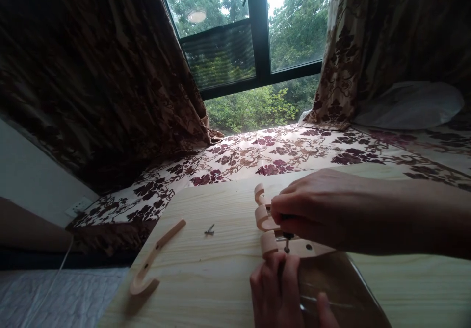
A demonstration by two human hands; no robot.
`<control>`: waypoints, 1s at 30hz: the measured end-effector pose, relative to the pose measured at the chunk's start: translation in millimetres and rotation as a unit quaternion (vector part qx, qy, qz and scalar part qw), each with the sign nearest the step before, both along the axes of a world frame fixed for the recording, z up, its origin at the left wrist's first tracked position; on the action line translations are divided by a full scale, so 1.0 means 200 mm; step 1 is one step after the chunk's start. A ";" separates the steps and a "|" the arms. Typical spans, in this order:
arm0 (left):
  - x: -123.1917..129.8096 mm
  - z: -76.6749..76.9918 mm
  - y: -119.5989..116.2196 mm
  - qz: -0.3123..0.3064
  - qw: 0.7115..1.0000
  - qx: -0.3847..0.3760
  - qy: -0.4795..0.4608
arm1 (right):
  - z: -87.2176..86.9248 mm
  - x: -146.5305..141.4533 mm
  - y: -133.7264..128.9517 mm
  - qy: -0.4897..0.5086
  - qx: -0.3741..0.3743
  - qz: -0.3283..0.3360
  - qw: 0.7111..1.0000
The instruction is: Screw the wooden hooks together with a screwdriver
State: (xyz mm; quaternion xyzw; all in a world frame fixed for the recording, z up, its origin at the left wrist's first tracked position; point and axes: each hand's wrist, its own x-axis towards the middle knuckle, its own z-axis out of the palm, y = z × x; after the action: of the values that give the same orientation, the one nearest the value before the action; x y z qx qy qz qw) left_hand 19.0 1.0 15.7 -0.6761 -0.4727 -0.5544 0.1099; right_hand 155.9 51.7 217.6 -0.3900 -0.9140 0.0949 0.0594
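Observation:
My right hand [312, 210] is closed around a screwdriver [288, 234]; its handle is mostly hidden in my fist. Below it a screw [287, 247] stands in the nearest of several curved wooden hooks [270, 243]. That hook lies across a brown board [334, 284], its curved end to the left, with a dark hole [308, 247] farther right. From below, my left hand [275, 289] presses its fingertips against the hook's near edge and holds it, thumb apart over the board. Other wooden hooks [262, 217] sit just behind, partly covered by my right hand.
A loose wooden hook [150, 262] with two holes rests at the left of the pale wooden tabletop [206, 269]. Small screws [209, 231] lie between it and my hands. Beyond are a flowered cloth [257, 154], curtains [342, 73] and a window [257, 38].

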 end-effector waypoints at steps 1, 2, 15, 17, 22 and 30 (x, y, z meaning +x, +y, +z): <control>0.00 0.00 0.00 -0.001 1.000 0.003 -0.002 | -0.02 0.00 0.00 0.002 0.002 0.002 1.000; 0.00 0.00 0.00 -0.001 1.000 0.007 -0.002 | -0.04 -0.01 0.01 0.007 0.012 -0.003 1.000; -0.01 0.00 0.00 0.001 1.000 -0.002 0.015 | -0.03 -0.02 0.00 -0.011 0.064 -0.062 0.996; -0.01 0.00 -0.01 0.000 1.000 -0.008 0.014 | 0.00 -0.02 -0.01 -0.014 0.036 -0.040 0.998; 0.00 0.00 0.00 0.011 1.000 0.007 0.014 | -0.06 -0.05 0.00 -0.014 0.009 -0.028 0.999; -0.01 0.00 -0.01 -0.006 1.000 0.000 0.013 | -0.15 -0.06 0.05 -0.026 0.118 -0.126 0.985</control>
State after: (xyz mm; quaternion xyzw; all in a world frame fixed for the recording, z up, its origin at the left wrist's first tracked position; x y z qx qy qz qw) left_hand 16.2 -0.5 15.9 -0.6860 -0.4668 -0.5467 0.1127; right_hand 143.3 61.9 187.3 -0.4946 -0.8636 -0.0325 0.0926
